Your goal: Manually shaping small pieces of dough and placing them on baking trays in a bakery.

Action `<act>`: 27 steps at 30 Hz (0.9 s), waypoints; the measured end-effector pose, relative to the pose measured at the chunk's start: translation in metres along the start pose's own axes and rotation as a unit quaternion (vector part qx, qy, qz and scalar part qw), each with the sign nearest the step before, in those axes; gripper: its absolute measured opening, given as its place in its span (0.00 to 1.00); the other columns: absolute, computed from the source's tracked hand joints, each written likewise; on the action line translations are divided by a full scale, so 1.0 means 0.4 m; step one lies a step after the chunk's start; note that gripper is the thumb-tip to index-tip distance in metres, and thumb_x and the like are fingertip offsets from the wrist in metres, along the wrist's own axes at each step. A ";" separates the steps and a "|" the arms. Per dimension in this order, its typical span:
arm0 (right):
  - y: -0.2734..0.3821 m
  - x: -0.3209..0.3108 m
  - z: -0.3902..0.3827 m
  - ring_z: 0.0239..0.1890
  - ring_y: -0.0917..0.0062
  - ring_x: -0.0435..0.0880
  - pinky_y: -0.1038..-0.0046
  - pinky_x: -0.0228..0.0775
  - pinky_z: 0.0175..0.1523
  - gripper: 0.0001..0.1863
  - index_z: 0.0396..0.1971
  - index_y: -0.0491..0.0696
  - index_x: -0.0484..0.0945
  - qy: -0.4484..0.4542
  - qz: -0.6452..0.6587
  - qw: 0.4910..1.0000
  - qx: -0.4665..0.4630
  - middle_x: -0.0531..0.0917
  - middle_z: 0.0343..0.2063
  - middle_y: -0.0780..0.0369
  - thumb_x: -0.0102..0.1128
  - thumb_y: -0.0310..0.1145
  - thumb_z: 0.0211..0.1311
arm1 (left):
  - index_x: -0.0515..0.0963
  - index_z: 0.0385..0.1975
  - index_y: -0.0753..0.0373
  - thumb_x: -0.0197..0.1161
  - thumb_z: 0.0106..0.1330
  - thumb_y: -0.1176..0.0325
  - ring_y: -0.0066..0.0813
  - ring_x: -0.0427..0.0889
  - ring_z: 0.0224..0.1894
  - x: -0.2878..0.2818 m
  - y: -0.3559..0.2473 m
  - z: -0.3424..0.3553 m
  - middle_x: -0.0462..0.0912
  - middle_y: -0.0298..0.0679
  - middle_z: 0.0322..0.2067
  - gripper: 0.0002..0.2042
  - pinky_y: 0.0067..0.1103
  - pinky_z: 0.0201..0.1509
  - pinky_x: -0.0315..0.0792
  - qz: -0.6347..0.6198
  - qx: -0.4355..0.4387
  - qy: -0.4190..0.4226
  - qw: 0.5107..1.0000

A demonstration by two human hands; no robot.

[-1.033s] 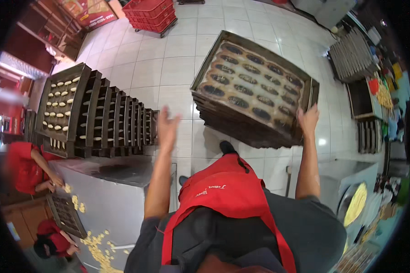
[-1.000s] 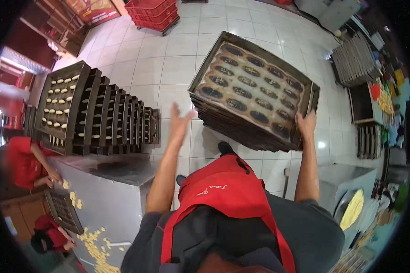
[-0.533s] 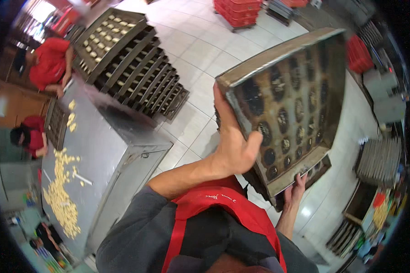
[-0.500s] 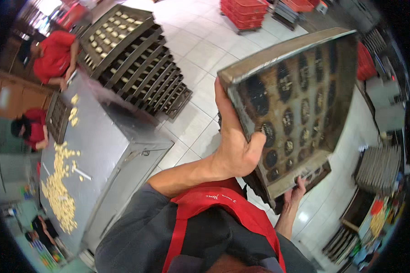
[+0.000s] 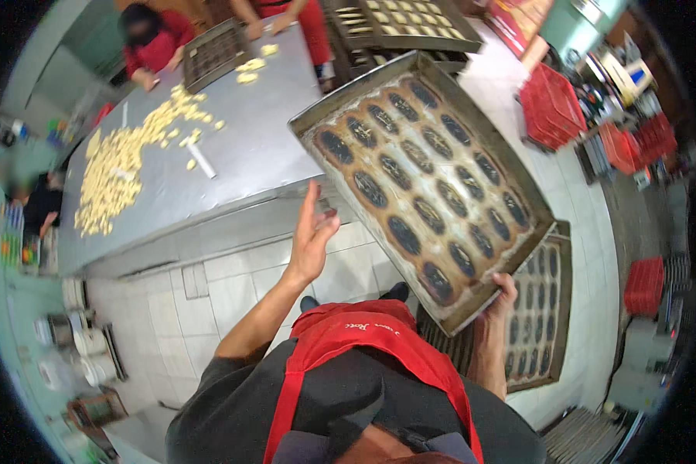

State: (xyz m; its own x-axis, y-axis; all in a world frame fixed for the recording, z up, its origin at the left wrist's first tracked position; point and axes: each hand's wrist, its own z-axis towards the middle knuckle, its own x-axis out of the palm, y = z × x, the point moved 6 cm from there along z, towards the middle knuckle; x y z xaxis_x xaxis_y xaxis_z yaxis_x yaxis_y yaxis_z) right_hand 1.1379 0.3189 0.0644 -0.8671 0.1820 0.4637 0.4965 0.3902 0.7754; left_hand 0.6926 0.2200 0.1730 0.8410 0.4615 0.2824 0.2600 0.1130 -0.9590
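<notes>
A deep metal baking tray [image 5: 441,168] with rows of dark oval marks is tilted in front of me. My right hand [image 5: 504,294] grips its near right corner, thumb over the rim. My left hand [image 5: 311,246] is off the tray, fingers stretched out, between its left side and the steel table's edge. Another tray [image 5: 547,298] with similar dark ovals lies lower, behind my right forearm. On the steel table [image 5: 263,155] are many pale dough pieces [image 5: 120,166] and a white rolling pin [image 5: 202,160].
Across the table two people work; a dark tray [image 5: 215,54] lies before one person [image 5: 153,39]. Stacked trays with dough pieces [image 5: 414,19] stand at the far side. Red crates [image 5: 551,107] sit on the tiled floor at the right.
The view has turned, bringing the table in front. My left hand has let go of the tray's rim; my right hand still grips it. The tray now tilts flatter, its inside facing me.
</notes>
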 end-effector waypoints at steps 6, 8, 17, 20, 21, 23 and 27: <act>-0.337 0.655 0.010 0.41 0.64 0.90 0.54 0.86 0.47 0.17 0.47 0.49 0.84 0.079 0.066 0.992 0.080 0.88 0.39 0.63 0.64 0.30 0.57 | 0.66 0.80 0.59 0.62 0.79 0.68 0.33 0.81 0.57 -0.593 0.012 -0.330 0.73 0.45 0.70 0.30 0.32 0.63 0.79 0.135 -0.053 -0.185 0.972; -0.453 0.765 0.049 0.47 0.63 0.88 0.55 0.85 0.56 0.08 0.39 0.47 0.78 0.062 0.078 0.992 0.076 0.84 0.41 0.60 0.60 0.29 0.61 | 0.72 0.75 0.59 0.61 0.79 0.68 0.30 0.80 0.54 -0.748 -0.008 -0.414 0.79 0.42 0.60 0.25 0.30 0.60 0.79 0.141 -0.109 -0.276 0.944; -0.677 0.935 0.174 0.49 0.60 0.86 0.55 0.82 0.62 0.08 0.40 0.43 0.78 0.108 0.005 0.988 0.115 0.84 0.44 0.58 0.59 0.25 0.60 | 0.80 0.66 0.60 0.65 0.78 0.67 0.24 0.82 0.48 -1.104 -0.057 -0.296 0.86 0.36 0.55 0.18 0.27 0.57 0.79 0.165 -0.126 -0.310 0.928; -0.691 0.926 0.213 0.53 0.55 0.83 0.52 0.76 0.68 0.16 0.48 0.38 0.80 -0.006 -0.240 0.964 0.110 0.83 0.50 0.53 0.61 0.26 0.61 | 0.81 0.64 0.61 0.68 0.76 0.69 0.30 0.87 0.49 -1.222 0.012 -0.073 0.88 0.42 0.56 0.18 0.27 0.56 0.80 0.222 -0.101 -0.246 0.938; -0.657 0.998 0.199 0.55 0.53 0.83 0.52 0.74 0.69 0.18 0.51 0.37 0.80 0.017 -0.325 0.945 -0.023 0.83 0.51 0.50 0.62 0.26 0.61 | 0.80 0.65 0.62 0.68 0.75 0.69 0.34 0.89 0.51 -1.262 0.023 0.015 0.88 0.45 0.57 0.20 0.28 0.57 0.81 0.270 -0.089 -0.240 0.928; -0.595 1.204 0.111 0.58 0.50 0.81 0.50 0.70 0.71 0.23 0.57 0.35 0.79 0.074 -0.463 0.835 -0.286 0.83 0.54 0.46 0.65 0.26 0.62 | 0.80 0.65 0.64 0.70 0.73 0.70 0.42 0.89 0.56 -1.327 0.026 0.186 0.88 0.49 0.58 0.22 0.31 0.61 0.82 0.329 -0.060 -0.247 0.909; -0.772 1.550 0.006 0.61 0.44 0.79 0.50 0.68 0.71 0.28 0.63 0.33 0.78 0.310 -0.569 0.630 -0.429 0.83 0.56 0.42 0.69 0.27 0.63 | 0.79 0.64 0.66 0.68 0.71 0.73 0.53 0.87 0.59 -1.354 -0.035 0.457 0.87 0.55 0.56 0.22 0.36 0.66 0.81 0.501 0.136 -0.290 0.804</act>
State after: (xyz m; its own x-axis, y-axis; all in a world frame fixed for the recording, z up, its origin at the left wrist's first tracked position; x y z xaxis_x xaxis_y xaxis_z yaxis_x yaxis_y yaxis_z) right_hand 0.4469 0.3134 0.1115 -0.6311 -0.2655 -0.7288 -0.3623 -0.7299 0.5797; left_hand 0.1467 0.1295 0.0288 0.1806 0.7639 -0.6195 -0.5907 -0.4193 -0.6893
